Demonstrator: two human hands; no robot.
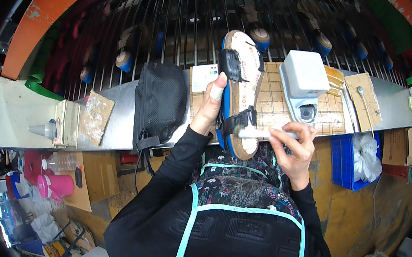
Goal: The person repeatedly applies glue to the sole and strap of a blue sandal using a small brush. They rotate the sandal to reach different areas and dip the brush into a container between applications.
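Observation:
My left hand [209, 104], with a white wrap on its thumb, grips a sandal [247, 87] along its left side. The sandal has a pale printed insole, black straps, a cork-coloured edge and blue along its outer side. My right hand [295, 150] pinches a white-handled brush [256, 133] between thumb and fingers. Its dark tip lies at the lower strap, near the sandal's bottom end; whether it touches is unclear. Just beyond my right hand stands a white pot [305, 74] with a round, dark-centred opening low at its front.
A conveyor of metal rods [188, 23] carries several shoes at the far side. On the metal ledge lie a black mesh bag [160, 105], cardboard [270, 105] and a cotton-tipped stick [364, 102]. A blue bin [342, 160] holding white plastic stands right; a pink jug [57, 186] stands left.

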